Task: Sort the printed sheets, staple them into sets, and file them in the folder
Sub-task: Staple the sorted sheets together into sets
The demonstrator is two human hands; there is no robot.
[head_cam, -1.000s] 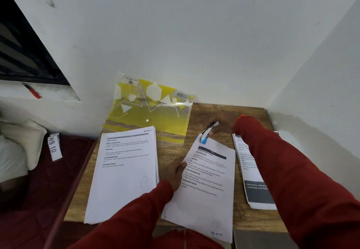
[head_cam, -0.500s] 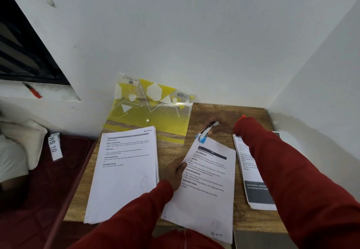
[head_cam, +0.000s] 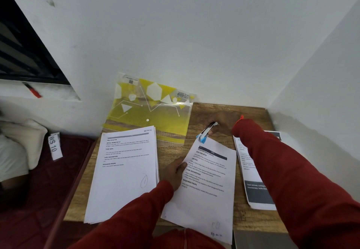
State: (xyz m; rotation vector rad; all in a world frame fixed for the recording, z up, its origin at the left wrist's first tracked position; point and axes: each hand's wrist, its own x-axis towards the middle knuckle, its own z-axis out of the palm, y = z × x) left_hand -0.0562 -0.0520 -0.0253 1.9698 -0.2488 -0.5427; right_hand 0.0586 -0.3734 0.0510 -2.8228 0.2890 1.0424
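1. On the wooden table, our left hand grips the left edge of a printed set, likely keeping its pages aligned.
2. Our right hand grips a blue-tipped stapler at the set's top corner, apparently ready to bind it.
3. The yellow folder leans against the wall behind; another sheet stack waits at left.

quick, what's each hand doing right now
Left hand: holding the middle sheets by their edge.
Right hand: gripping the stapler at their top corner.
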